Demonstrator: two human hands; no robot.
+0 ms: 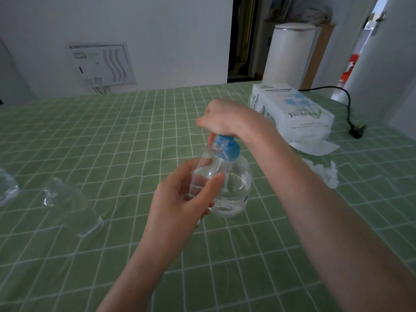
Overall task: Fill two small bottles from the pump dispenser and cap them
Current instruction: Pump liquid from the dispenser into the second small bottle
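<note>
Around the middle of the green checked cloth covering the tabletop (112, 131) lie several loose things. At the far right sits a white tissue pack printed with blue flowers (292, 109), its top reading "TISSUE PAPER", with pulled tissues (315, 146) spilling from its near end and a crumpled white tissue (324, 174) nearer still. A black power cord with plug (356, 131) trails along the right edge. At the left, a clear empty plastic bottle (72, 206) lies on its side, and another clear object (7, 190) is cut off by the left border; what it is cannot be told. None of these blocks the centre.

There, a round clear pump dispenser with a blue collar (234, 188) is held up, partly filled with clear liquid. The right hand (221, 120) is curled closed over its pump head, hiding the nozzle. The left hand (186, 199) is wrapped partway round a small clear bottle (202, 174), thumb on the near side, fingers behind, with its open neck pressed up under the blue collar. A bit of blue print shows on the dispenser's lower right, too small to read.
</note>
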